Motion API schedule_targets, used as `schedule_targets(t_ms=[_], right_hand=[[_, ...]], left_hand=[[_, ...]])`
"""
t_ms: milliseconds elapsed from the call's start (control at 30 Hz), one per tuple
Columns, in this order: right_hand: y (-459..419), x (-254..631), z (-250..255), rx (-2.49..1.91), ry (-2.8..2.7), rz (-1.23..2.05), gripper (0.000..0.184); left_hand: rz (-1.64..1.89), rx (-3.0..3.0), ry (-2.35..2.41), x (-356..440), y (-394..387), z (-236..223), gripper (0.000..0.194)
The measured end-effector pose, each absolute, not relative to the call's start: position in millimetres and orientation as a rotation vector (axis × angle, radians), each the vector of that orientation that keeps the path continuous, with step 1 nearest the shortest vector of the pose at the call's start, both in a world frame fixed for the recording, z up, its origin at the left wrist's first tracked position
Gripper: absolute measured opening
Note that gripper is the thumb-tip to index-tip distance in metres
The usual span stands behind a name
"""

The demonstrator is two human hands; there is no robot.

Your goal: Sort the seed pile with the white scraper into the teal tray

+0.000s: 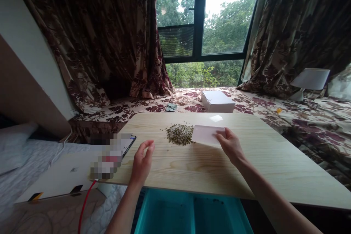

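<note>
My right hand [229, 142] pinches the right end of a flat, white rectangular plastic piece [207, 134], thumb on top. Its left edge touches or almost touches a pile of small green beans mixed with white grains [179, 134] on the wooden tabletop [170, 170]. A few beans lie scattered around the pile. To the left of the pile, my left hand [143, 159] hovers over or rests on the table, fingers loosely curved and nothing visible in them. Below the table's near edge sits a teal two-compartment bin [193, 214].
A phone [128, 146], partly blurred out, lies at the table's left edge, with a red cable [85, 203] hanging nearby. Behind the table are a white box [218, 101], a crumpled grey-green cloth [171, 107] and a lamp [311, 79]. A flat carton [63, 170] lies on the left.
</note>
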State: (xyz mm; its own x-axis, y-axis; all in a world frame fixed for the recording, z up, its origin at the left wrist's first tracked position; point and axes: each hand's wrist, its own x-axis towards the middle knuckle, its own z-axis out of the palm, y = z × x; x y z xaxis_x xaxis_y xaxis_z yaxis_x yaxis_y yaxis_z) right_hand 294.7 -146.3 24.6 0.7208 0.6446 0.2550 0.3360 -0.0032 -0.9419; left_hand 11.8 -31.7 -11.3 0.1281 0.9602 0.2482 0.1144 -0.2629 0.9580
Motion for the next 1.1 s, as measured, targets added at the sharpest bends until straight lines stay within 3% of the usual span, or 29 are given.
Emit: schedule_targets(t_ms=[1100], right_hand=[[-171.5, 289.8, 22.9, -1.581, -0.714, 0.381, 0.015]], left_hand=[[1.245, 1.542, 1.083, 12.1, -32.3, -9.7, 0.043]])
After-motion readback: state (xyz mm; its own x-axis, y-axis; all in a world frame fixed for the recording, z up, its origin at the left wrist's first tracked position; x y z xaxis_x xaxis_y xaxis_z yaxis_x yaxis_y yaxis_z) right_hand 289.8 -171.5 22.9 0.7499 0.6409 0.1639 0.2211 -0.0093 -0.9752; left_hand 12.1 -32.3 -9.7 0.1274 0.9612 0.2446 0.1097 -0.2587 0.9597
